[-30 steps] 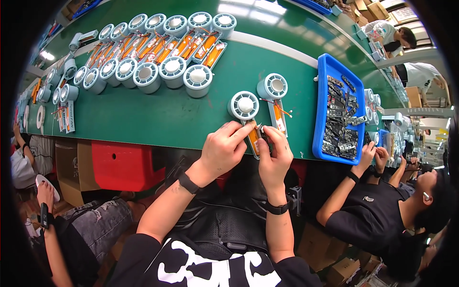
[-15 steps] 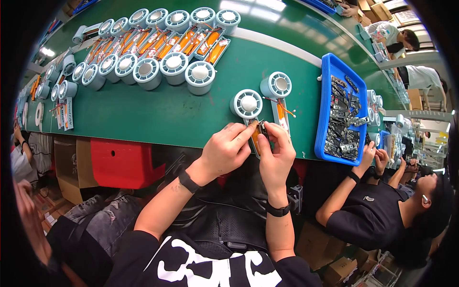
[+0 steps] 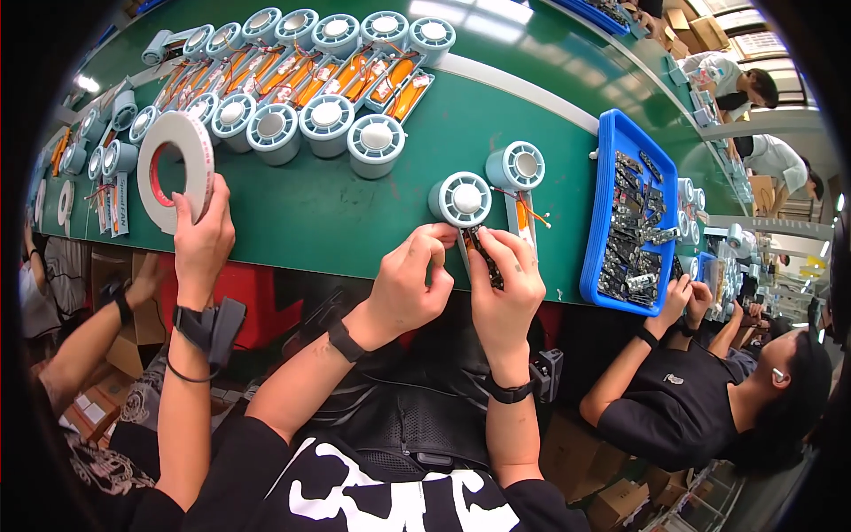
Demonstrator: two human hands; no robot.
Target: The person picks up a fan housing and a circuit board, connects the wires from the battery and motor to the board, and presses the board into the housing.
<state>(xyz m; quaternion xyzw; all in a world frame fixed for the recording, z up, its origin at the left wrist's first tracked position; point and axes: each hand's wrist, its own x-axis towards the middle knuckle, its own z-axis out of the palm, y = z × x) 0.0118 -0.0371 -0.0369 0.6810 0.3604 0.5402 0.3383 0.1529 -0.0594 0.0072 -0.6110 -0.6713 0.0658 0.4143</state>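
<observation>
In front of me a light-blue handheld fan [image 3: 464,200] lies at the table's near edge, its round head away from me and its handle open. My left hand [image 3: 409,282] is closed, fingertips on the handle just below the head. My right hand [image 3: 511,300] pinches a small dark circuit board [image 3: 484,262] at the open handle. Fingers hide much of the handle and part of the board. Close by on the right lies another fan [image 3: 517,166] with an orange battery and loose wires.
Rows of opened fans [image 3: 324,124] fill the table's far left. A blue tray [image 3: 589,266] of circuit boards stands at right. On the left another person's hand [image 3: 204,235] holds a white tape roll [image 3: 191,133] above the table. Another person [image 3: 687,390] works on my right.
Another person's arm has come in from the left with a tape roll. My right hand has lowered slightly with the board, now along the handle. My left fingers have drawn back a little.
</observation>
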